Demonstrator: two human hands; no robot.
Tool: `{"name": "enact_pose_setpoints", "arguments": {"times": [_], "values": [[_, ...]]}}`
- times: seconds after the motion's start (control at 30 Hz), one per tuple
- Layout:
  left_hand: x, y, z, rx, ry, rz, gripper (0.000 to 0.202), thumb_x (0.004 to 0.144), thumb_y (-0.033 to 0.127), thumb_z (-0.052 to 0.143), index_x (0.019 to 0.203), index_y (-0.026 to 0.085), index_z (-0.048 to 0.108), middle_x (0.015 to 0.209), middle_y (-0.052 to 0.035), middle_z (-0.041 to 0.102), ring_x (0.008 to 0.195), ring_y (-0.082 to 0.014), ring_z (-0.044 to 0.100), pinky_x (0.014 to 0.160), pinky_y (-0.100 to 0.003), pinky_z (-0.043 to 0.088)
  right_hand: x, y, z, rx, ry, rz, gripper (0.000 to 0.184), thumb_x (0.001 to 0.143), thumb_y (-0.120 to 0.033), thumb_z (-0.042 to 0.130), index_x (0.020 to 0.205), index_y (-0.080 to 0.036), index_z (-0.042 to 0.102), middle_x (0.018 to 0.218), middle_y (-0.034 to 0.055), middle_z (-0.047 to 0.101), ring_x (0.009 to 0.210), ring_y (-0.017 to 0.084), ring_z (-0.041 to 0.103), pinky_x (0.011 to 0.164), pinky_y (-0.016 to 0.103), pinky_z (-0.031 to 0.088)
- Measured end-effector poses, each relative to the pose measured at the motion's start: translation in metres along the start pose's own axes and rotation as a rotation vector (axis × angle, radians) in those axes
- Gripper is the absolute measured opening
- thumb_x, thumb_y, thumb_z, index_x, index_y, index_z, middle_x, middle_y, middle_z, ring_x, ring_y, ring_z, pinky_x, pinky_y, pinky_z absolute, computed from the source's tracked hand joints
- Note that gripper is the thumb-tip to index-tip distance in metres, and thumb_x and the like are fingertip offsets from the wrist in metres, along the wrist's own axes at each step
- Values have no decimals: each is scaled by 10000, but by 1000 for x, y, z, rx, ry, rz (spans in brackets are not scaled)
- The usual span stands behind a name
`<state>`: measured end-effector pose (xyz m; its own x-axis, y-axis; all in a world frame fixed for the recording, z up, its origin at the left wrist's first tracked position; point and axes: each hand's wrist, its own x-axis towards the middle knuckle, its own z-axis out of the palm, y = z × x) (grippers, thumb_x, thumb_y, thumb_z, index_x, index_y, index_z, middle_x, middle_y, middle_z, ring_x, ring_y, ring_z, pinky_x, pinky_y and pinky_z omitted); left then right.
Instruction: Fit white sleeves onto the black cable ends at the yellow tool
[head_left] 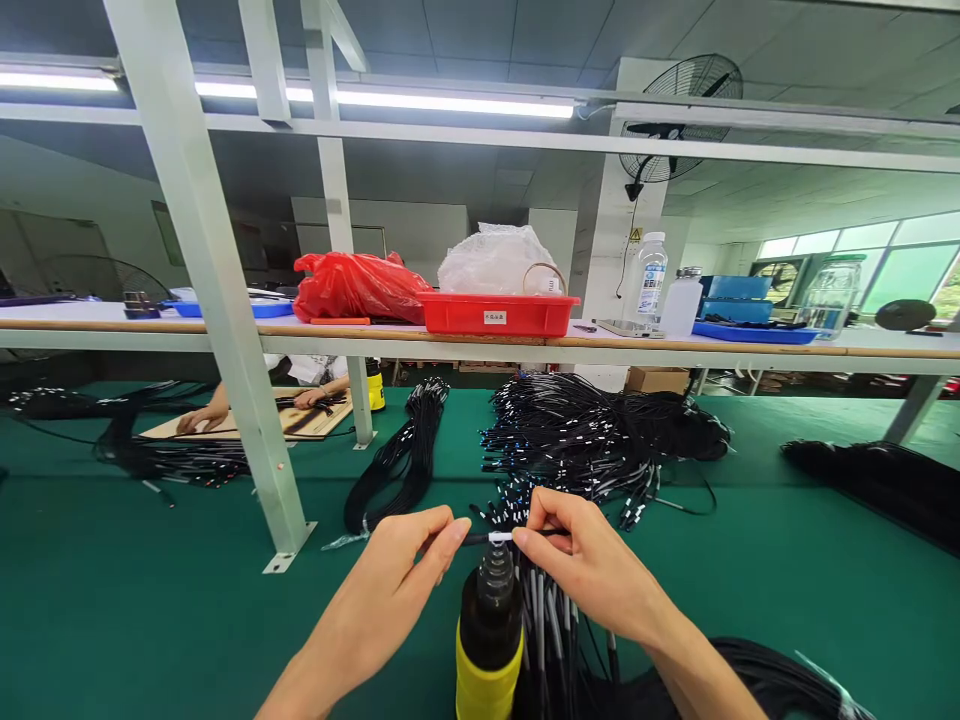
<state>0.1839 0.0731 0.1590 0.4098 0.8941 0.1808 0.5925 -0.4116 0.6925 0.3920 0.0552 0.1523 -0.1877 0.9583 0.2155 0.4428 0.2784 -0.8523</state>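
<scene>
Green-covered table (150,600), factory bench under shelf. Left hand (390,580) and right hand (585,560): both pinching thin black cable (480,538) at white sleeve, held level just above yellow-bodied tool (487,640). Risk: fingertips close to tool tip; sleeve may slip, cable snag in bundle (592,440) behind. Wrists low, forearms converging.

head view, down over workbench (150,620)

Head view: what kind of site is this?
Likely a cable assembly line in a factory. Heaps of black cables cover a long green bench, parts trays such as a red tray sit on the shelf above, and another person's hands work nearby.
</scene>
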Motion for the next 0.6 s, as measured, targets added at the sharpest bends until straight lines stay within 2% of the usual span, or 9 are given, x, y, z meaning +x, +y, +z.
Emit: {"name": "enact_pose_setpoints", "arguments": {"times": [0.3,0.6], "values": [[3,-1,2,-68,-8,-29,448,924,551,364,636,209,393,627,57,390,603,-131,346,556,-243,281,3,7,0,-2,-19,11,243,889,-332,499,712,-203,396,592,-81,297,516,75,235,477,226,179],[4,2,0,-87,23,-21,364,908,513,434,710,212,481,704,43,475,675,-142,401,588,-240,316,2,9,0,-27,7,-3,206,875,-314,512,730,-203,416,573,-84,301,516,78,236,483,215,189]]}}
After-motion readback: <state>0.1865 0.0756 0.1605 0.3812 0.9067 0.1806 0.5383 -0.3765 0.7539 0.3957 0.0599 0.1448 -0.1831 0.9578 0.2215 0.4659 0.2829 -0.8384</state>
